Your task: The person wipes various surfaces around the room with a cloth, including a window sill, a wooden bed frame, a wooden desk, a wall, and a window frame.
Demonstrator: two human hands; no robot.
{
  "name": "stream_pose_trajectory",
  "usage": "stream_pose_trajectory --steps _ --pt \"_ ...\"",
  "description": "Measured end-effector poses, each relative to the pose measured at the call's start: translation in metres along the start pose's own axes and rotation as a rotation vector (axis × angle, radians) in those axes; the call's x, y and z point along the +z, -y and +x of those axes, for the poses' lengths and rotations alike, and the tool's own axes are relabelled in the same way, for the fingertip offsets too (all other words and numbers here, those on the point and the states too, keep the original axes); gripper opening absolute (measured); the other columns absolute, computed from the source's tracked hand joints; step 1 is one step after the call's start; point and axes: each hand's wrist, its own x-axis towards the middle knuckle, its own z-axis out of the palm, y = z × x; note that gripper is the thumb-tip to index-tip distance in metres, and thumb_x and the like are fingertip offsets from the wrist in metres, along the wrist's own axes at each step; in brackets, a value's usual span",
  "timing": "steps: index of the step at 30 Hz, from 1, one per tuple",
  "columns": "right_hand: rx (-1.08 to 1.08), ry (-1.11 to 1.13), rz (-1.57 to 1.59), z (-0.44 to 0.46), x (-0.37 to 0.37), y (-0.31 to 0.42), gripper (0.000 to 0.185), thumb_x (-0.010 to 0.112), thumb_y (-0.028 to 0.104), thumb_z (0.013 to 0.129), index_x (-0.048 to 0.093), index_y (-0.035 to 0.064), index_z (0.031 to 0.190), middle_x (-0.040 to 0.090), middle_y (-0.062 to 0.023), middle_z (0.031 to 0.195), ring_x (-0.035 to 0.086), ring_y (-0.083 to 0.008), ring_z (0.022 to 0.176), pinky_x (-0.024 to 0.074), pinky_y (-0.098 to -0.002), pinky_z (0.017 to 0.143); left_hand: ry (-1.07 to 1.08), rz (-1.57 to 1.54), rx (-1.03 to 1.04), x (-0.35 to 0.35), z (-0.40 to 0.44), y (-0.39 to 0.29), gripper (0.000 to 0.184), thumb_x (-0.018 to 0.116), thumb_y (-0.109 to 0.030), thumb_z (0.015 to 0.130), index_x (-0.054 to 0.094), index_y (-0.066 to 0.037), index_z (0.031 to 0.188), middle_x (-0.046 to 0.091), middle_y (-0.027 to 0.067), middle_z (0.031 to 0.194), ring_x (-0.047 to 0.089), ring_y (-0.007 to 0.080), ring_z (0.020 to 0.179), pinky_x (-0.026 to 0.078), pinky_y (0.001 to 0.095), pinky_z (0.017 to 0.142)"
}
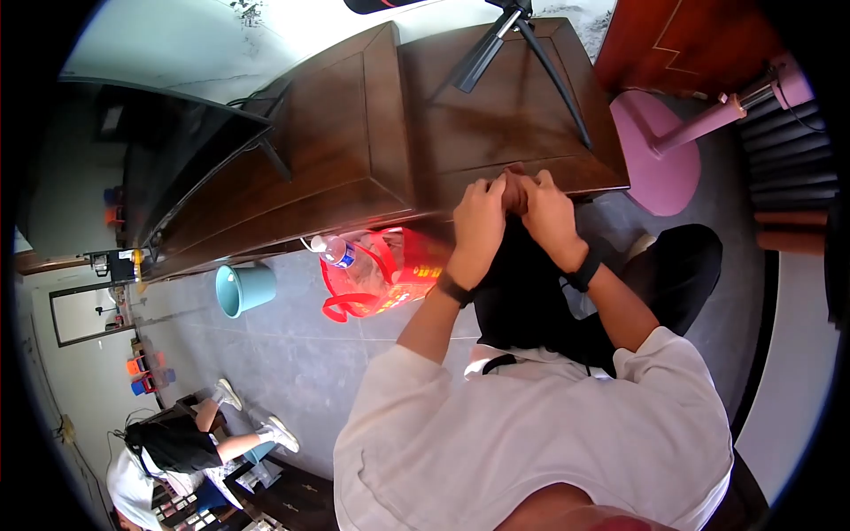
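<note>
A long brown cabinet (336, 133) is stretching across the room here, with a dark television (177, 164) standing on one end. Well apart, another person (177, 447) is sitting, white shoes pointing outward. A pink stand (660, 164) is resting on the floor just beside the cabinet's other end, and a black tripod (553, 80) is standing on top. Down below, a red bag (403, 265) is sitting near a pale blue bucket (252, 290), a clear bottle (335, 250) showing at the bag's edge. Now the hands: the left hand (478, 226) and the right hand (551, 217) are both grasping a small brown thing (514, 193), fingers curling around it. It's sitting between them, by the cabinet's front edge; whether it's touching the wood, I'm not able to tell.
</note>
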Motion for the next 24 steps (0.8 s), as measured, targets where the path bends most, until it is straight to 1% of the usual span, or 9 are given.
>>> stream_pose_trajectory --steps 1,2,4,8,11,15,20,22,24 --pt "-0.013 0.013 0.014 -0.001 0.007 0.005 0.036 0.069 0.002 0.075 0.065 0.012 0.11 0.059 -0.0163 0.1 0.066 -0.0371 0.086 0.0561 -0.0443 0.071 -0.024 0.0 -0.024 -0.004 -0.007 0.005 0.04 0.063 -0.005 0.082 0.065 -0.01 0.122 0.065 0.0104 0.102 0.062 0.0318 0.097 0.054 0.044 0.077" --pt "-0.058 -0.011 0.034 -0.001 0.014 0.009 0.042 0.07 0.002 0.075 0.065 0.0133 0.115 0.059 -0.0163 0.101 0.067 -0.0372 0.084 0.0562 -0.0442 0.071 -0.015 0.01 -0.059 -0.006 -0.01 0.012 0.039 0.062 -0.004 0.082 0.065 -0.01 0.12 0.065 0.0113 0.103 0.062 0.0333 0.098 0.054 0.0447 0.078" --pt "-0.076 -0.025 0.082 0.008 0.023 0.02 0.04 0.069 0.004 0.076 0.065 0.0147 0.115 0.061 -0.0166 0.099 0.066 -0.0387 0.082 0.0548 -0.0452 0.07 0.003 0.031 -0.129 -0.013 -0.011 0.022 0.035 0.06 -0.004 0.082 0.065 -0.01 0.116 0.065 0.0132 0.104 0.062 0.0364 0.099 0.052 0.046 0.08" --pt "-0.048 0.002 0.087 0.029 0.02 0.026 0.042 0.067 0.003 0.077 0.065 0.0153 0.118 0.061 -0.0174 0.099 0.066 -0.04 0.081 0.0548 -0.0458 0.07 -0.029 0.043 -0.12 -0.017 0.013 0.027 0.031 0.06 -0.005 0.082 0.067 -0.008 0.113 0.066 0.016 0.1 0.062 0.0382 0.096 0.052 0.0477 0.079" --pt "-0.025 -0.031 0.055 0.039 0.024 0.002 0.038 0.066 0.003 0.078 0.065 0.0138 0.114 0.062 -0.0178 0.101 0.066 -0.0406 0.08 0.0549 -0.0465 0.07 -0.07 0.053 -0.076 0.002 0.033 0.023 0.028 0.059 -0.007 0.086 0.069 -0.01 0.112 0.066 0.0132 0.095 0.063 0.035 0.093 0.053 0.0458 0.077" --pt "0.048 -0.023 -0.059 0.025 -0.004 -0.019 0.032 0.066 0.005 0.08 0.064 0.0109 0.112 0.06 -0.0169 0.101 0.068 -0.0365 0.086 0.0573 -0.0444 0.071 -0.045 0.003 0.023 0.024 0.038 0.001 0.029 0.058 -0.008 0.087 0.068 -0.011 0.113 0.066 0.0128 0.098 0.063 0.0348 0.093 0.053 0.0466 0.077" --pt "0.102 -0.013 -0.076 -0.013 -0.014 -0.016 0.033 0.064 0.007 0.082 0.066 0.0145 0.114 0.06 -0.0154 0.101 0.067 -0.0345 0.088 0.0579 -0.042 0.072 0.032 -0.004 0.106 0.014 0.01 -0.018 0.03 0.061 -0.008 0.086 0.066 -0.01 0.115 0.065 0.0129 0.1 0.062 0.0352 0.097 0.053 0.0472 0.078" --pt "0.066 -0.042 0.017 -0.014 -0.014 -0.003 0.039 0.069 0.004 0.076 0.065 0.0118 0.114 0.06 -0.0145 0.103 0.066 -0.0376 0.083 0.0561 -0.0453 0.069 0.06 0.044 0.057 0.004 0.001 -0.012 0.032 0.064 -0.009 0.083 0.064 -0.01 0.115 0.065 0.0126 0.102 0.061 0.0355 0.098 0.052 0.0479 0.078" --pt "-0.009 -0.064 0.09 -0.012 -0.008 0.007 0.043 0.068 0.005 0.077 0.065 0.0137 0.119 0.059 -0.0133 0.103 0.066 -0.0358 0.083 0.0568 -0.0443 0.069 0.103 0.06 -0.026 -0.006 -0.006 0.001 0.041 0.065 -0.008 0.081 0.063 -0.011 0.122 0.065 0.013 0.104 0.061 0.0369 0.098 0.052 0.0477 0.081"
